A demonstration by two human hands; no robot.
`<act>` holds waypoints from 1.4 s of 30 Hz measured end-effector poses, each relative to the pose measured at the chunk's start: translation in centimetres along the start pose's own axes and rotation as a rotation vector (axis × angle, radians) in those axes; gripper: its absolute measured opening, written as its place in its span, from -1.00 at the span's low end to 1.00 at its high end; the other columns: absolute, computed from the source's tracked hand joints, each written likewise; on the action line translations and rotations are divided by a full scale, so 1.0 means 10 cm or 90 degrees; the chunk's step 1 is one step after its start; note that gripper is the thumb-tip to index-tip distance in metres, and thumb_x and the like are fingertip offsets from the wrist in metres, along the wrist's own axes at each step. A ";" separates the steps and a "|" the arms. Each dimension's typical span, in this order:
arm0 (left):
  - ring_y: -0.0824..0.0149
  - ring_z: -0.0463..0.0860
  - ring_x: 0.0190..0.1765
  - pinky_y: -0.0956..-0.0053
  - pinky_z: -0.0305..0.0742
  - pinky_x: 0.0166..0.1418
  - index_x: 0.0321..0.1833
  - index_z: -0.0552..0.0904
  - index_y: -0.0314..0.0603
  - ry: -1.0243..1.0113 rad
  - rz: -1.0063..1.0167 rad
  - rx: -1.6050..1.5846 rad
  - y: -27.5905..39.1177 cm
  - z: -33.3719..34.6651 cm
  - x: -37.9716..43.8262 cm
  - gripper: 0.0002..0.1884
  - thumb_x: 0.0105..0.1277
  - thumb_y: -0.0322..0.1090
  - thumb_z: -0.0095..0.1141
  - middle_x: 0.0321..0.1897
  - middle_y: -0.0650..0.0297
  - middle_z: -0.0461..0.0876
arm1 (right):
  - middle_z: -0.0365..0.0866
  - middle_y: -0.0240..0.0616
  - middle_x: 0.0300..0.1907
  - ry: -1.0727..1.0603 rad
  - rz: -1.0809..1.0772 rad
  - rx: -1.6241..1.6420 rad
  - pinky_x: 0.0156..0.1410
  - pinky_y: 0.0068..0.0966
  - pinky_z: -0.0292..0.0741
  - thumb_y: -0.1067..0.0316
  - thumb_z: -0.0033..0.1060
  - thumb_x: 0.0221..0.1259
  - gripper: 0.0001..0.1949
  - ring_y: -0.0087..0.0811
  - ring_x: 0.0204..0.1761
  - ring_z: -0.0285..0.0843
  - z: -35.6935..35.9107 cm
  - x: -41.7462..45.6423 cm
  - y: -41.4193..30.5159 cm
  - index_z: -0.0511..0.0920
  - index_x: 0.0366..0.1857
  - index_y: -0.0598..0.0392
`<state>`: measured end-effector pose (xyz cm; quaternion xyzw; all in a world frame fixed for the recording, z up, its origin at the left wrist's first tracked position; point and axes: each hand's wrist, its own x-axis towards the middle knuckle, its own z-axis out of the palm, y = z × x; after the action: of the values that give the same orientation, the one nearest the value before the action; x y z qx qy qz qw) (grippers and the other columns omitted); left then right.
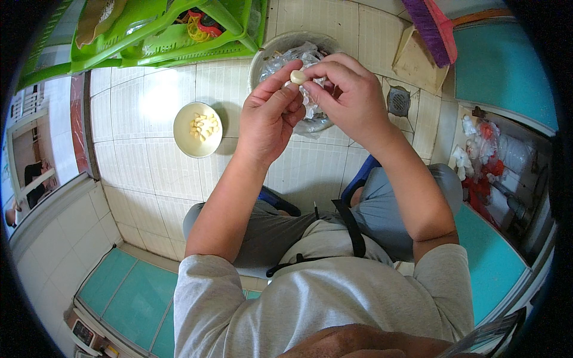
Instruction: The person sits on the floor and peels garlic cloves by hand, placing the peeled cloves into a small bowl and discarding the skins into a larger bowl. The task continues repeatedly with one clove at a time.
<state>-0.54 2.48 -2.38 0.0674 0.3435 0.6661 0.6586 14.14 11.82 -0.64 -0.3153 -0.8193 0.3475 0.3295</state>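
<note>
Between my two hands is a pale, smooth garlic clove (298, 77), apparently peeled. The thumb and fingers of my left hand (273, 103) pinch it from one side. On its other side, the thumb and index fingertip of my right hand (349, 89) touch it. Both hands are above a round bin (274, 44) holding crumpled clear plastic and whitish scraps, partly hidden by my hands. To the left, a cream bowl (183, 136) stands on the tiled floor with several peeled cloves (203, 126) inside.
A green plastic rack (179, 51) with things on its shelves stands at upper left. A purple-bristled broom (427, 31) and a dustpan (416, 67) rest at upper right, near a floor drain (398, 101). At right, an open teal cabinet (488, 250) contains bags and pipes.
</note>
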 end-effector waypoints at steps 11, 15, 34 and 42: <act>0.55 0.32 -0.34 0.61 0.27 -0.30 0.47 0.51 -0.28 -0.024 0.026 0.082 -0.05 0.00 -0.01 -0.59 0.61 -0.47 0.01 -0.24 0.41 0.56 | 0.67 -0.33 -0.37 0.023 -0.103 -0.075 -0.37 -0.38 0.61 0.40 0.49 0.10 -0.90 -0.28 -0.46 0.68 -0.07 0.02 -0.06 0.70 -0.35 0.02; 0.54 0.31 -0.35 0.60 0.26 -0.29 0.48 0.51 -0.29 -0.033 0.007 0.080 -0.05 0.02 -0.03 -0.59 0.62 -0.46 0.01 -0.22 0.39 0.59 | 0.65 -0.32 -0.39 0.015 -0.083 -0.079 -0.39 -0.39 0.60 0.42 0.47 0.09 -0.89 -0.31 -0.48 0.67 -0.10 0.02 -0.06 0.65 -0.38 0.04; 0.65 0.50 -0.32 0.73 0.39 -0.27 0.25 0.70 -0.25 0.011 0.101 0.332 0.03 0.02 -0.06 -0.69 0.49 -0.45 0.26 -0.23 0.40 0.70 | 0.64 -0.28 -0.26 -0.058 0.001 0.092 -0.27 -0.50 0.62 0.48 0.41 0.18 -0.85 -0.42 -0.39 0.69 -0.16 0.02 -0.13 0.62 -0.22 0.13; 0.62 0.42 -0.38 0.68 0.29 -0.35 0.26 0.68 -0.31 0.018 0.067 0.225 0.02 0.06 -0.09 -0.69 0.51 -0.46 0.22 -0.17 0.35 0.70 | 0.60 -0.27 -0.30 -0.074 -0.017 0.085 -0.28 -0.50 0.61 0.49 0.41 0.19 -0.88 -0.43 -0.40 0.66 -0.19 0.02 -0.19 0.59 -0.31 0.13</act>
<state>-0.29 1.85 -1.47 0.1905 0.4604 0.6299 0.5958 14.90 11.60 1.97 -0.2614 -0.8161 0.4144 0.3063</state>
